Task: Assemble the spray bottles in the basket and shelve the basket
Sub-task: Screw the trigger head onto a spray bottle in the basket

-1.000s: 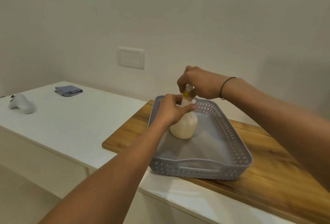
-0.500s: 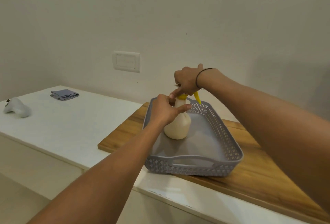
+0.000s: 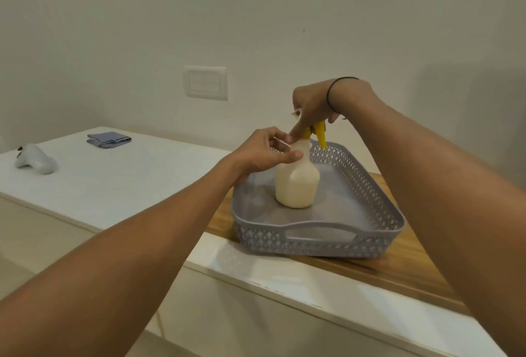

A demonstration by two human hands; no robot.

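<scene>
Running along the wall, the white tabletop is smooth and flat, and a wooden board with a visible grain lies on its right part. On that board sits the grey basket, a shallow plastic tray with rounded corners, lattice-cut walls and a handle slot in the near wall. It seems placed close to the edge so that both arms can reach into it easily.

Inside the basket, toward its far left side, the spray bottle stands upright on the floor of the tray. Its body is cream-coloured, matt, wide at the base and narrowing to a slim neck.

The left hand wraps the neck, thumb and fingers pressed around it, probably to keep the bottle from turning. The right hand comes down from above, closed on the yellow spray head, whose trigger points down toward the basket's far wall. This looks like screwing the head on; whether it is fully seated I cannot tell.

Farther left on the tabletop, well apart from the work, lie a white controller and a small folded grey cloth.
</scene>
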